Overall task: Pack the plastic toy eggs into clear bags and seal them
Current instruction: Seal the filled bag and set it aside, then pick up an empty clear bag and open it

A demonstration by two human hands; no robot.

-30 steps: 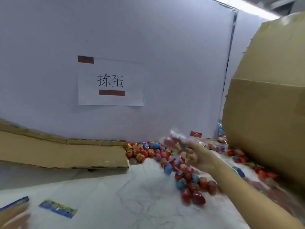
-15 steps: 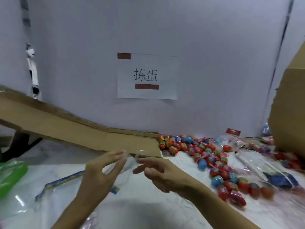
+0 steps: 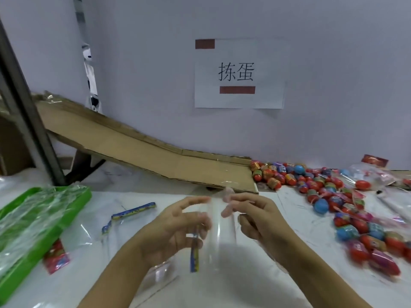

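Observation:
A clear bag [image 3: 222, 227] with a blue patterned strip along its edge hangs upright between both hands over the white table. My left hand [image 3: 175, 232] grips its left side at the strip. My right hand [image 3: 255, 221] pinches its upper right edge. The bag looks empty. A heap of several red, blue and multicoloured toy eggs [image 3: 333, 196] lies on the table to the right, reaching from the back wall toward the near right corner.
A green tray [image 3: 71, 210] stacked with clear bags sits at the left. Another clear bag with a blue strip [image 3: 131, 213] lies flat beside it. A cardboard ramp [image 3: 155, 156] slopes along the back wall. Filled bags [image 3: 375, 174] lie at the far right.
The view has swung left, away from the big carton. My right hand left the egg pile and came to the middle. Both hands have closed in and taken hold of the clear bag.

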